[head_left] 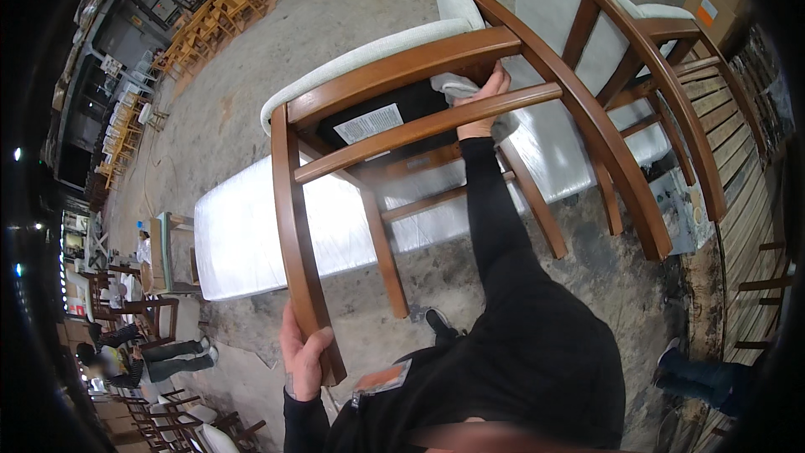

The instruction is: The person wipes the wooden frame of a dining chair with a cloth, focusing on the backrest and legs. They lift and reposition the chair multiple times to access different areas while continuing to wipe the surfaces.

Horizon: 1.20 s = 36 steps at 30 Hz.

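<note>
The left hand [303,358] clamps a leg end of the tipped wooden chair [419,92]; the right hand [485,99] presses a grey cloth [453,84] under its seat rail; hold the leg firm and wipe along the grain.

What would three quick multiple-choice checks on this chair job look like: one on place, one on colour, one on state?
1. Where is the left hand?
A. On the end of a chair leg
B. On the white bench
C. On the floor

2. What colour is the chair frame?
A. Black
B. Brown wood
C. White

3. How is the chair lying?
A. Upright on all its legs
B. Folded flat on the floor
C. Tipped over, underside towards the camera

Answers:
1. A, the fingers wrap the tip of the near leg.
2. B, the rails and legs are brown stained wood, with a pale cushion.
3. C, the black seat underside faces the camera, and the right hand reaches between the rails with a grey cloth.
</note>
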Each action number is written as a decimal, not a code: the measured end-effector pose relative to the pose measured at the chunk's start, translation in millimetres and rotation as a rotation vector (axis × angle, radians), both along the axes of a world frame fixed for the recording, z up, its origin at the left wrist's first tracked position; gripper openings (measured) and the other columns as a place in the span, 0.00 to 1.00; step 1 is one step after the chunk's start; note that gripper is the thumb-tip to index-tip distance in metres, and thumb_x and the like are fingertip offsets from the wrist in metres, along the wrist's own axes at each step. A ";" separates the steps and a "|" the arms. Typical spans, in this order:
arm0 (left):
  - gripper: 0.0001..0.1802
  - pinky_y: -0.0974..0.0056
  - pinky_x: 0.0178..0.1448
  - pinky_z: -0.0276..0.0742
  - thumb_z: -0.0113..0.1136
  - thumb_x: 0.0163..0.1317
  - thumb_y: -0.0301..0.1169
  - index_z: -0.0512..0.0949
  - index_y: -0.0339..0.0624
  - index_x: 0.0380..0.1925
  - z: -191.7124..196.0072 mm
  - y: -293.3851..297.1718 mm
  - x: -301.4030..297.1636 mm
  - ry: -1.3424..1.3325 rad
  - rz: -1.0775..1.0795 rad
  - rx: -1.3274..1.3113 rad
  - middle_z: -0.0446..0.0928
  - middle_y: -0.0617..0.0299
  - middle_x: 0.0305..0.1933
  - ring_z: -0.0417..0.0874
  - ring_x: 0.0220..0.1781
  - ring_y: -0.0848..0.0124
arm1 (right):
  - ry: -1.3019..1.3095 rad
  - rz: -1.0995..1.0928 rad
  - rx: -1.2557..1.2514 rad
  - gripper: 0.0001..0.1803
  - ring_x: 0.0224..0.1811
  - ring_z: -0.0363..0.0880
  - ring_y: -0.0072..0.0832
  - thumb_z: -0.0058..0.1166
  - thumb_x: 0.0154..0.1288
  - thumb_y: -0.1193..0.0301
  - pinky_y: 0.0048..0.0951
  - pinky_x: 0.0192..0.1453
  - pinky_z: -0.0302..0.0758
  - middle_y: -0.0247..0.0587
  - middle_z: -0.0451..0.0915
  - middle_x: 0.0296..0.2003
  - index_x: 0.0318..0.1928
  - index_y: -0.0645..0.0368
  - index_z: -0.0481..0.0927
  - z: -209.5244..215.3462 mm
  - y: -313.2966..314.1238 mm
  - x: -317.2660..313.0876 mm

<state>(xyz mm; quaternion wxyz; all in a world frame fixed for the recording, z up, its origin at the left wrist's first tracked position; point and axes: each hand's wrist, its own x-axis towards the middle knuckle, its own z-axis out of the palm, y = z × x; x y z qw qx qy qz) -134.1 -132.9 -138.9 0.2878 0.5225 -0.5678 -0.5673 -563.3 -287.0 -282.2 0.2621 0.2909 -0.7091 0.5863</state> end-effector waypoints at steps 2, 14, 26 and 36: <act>0.39 0.69 0.58 0.69 0.54 0.53 0.22 0.62 0.35 0.70 -0.7 0.5 0.6 -0.002 0.005 -0.020 0.74 0.60 0.55 0.73 0.53 0.73 | -0.096 -0.070 0.049 0.46 0.59 0.69 0.59 0.71 0.42 0.70 0.52 0.66 0.65 0.63 0.70 0.52 0.61 0.70 0.61 3.3 -8.2 3.4; 0.40 0.66 0.62 0.69 0.57 0.53 0.22 0.62 0.35 0.70 -4.8 -1.1 3.4 0.005 -0.003 -0.008 0.74 0.60 0.57 0.74 0.56 0.70 | -0.003 0.114 0.080 0.44 0.59 0.69 0.60 0.67 0.38 0.76 0.49 0.67 0.66 0.63 0.69 0.54 0.60 0.70 0.64 -14.8 6.1 -20.7; 0.44 0.60 0.65 0.69 0.61 0.51 0.33 0.60 0.34 0.71 -7.7 -2.6 4.1 -0.020 0.006 -0.009 0.73 0.52 0.57 0.74 0.58 0.63 | -0.294 0.160 -0.174 0.23 0.58 0.71 0.40 0.58 0.63 0.71 0.42 0.67 0.67 0.50 0.71 0.54 0.56 0.66 0.68 -62.6 -17.2 -9.9; 0.46 0.57 0.65 0.71 0.61 0.58 0.30 0.51 0.29 0.73 -22.9 3.5 13.0 0.039 -0.071 -0.120 0.75 0.41 0.59 0.79 0.60 0.55 | -0.311 0.016 0.707 0.46 0.71 0.64 0.47 0.75 0.43 0.66 0.43 0.73 0.63 0.64 0.67 0.61 0.62 0.70 0.66 -162.1 17.5 -5.7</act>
